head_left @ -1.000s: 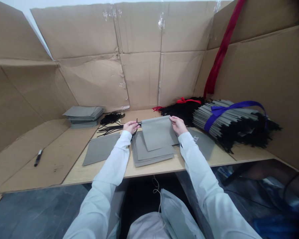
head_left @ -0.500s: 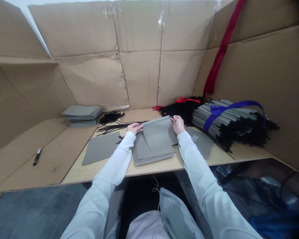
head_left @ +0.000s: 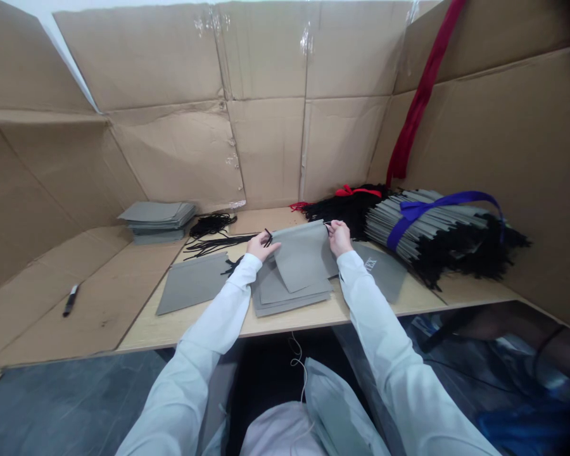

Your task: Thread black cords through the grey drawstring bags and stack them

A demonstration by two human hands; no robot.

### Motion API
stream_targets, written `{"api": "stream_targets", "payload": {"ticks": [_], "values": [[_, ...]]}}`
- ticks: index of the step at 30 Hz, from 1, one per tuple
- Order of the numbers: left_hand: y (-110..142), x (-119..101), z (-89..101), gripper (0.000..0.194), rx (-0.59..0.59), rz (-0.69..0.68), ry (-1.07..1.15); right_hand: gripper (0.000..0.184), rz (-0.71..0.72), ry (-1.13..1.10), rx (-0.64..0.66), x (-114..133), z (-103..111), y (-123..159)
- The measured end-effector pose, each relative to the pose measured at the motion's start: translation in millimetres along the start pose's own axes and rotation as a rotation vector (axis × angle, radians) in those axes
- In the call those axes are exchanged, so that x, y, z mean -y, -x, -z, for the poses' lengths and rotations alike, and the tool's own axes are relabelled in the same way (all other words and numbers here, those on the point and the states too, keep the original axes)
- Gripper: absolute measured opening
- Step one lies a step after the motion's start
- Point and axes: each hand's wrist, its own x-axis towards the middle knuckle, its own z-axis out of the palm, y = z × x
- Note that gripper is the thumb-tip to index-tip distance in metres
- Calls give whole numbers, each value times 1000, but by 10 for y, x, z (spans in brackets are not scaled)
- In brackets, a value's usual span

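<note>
Cardboard-lined desk [head_left: 142, 335]: grey fabric pouch [head_left: 298, 259] held up between both hands, lower part lying over a stack of flat pouches [head_left: 289, 299]. Left hand [head_left: 261, 247]: fingers [head_left: 267, 239] pinched on a black cord [head_left: 268, 237] at the pouch's top corner. Right hand [head_left: 339, 238]: fingers pinched at opposite corner. Pinching close to the corners keeps the top edge taut.

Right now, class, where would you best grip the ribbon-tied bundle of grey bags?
Grip the bundle of grey bags at its middle, at the purple ribbon, from above on the near side: the ribbon cinches the flat layers there, and black cords splay loose beyond.
</note>
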Motion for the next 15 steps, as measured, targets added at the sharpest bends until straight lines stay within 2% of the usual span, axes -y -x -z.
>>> {"api": "stream_targets", "payload": {"ticks": [4,8,12,15], "values": [[10,-67,-2,33,-35,61,-59,10,15,-28,33,21,-1,4],[13,-121,40,23,50,45,-180,10,33,-18,30,29,-5,6],[20,-144,59,30,78,9,-310,11,51,-7,48,22,-15,16],[14,-133,54,33,79,34,-280,11,47,-2,51,24,-18,26]]}}
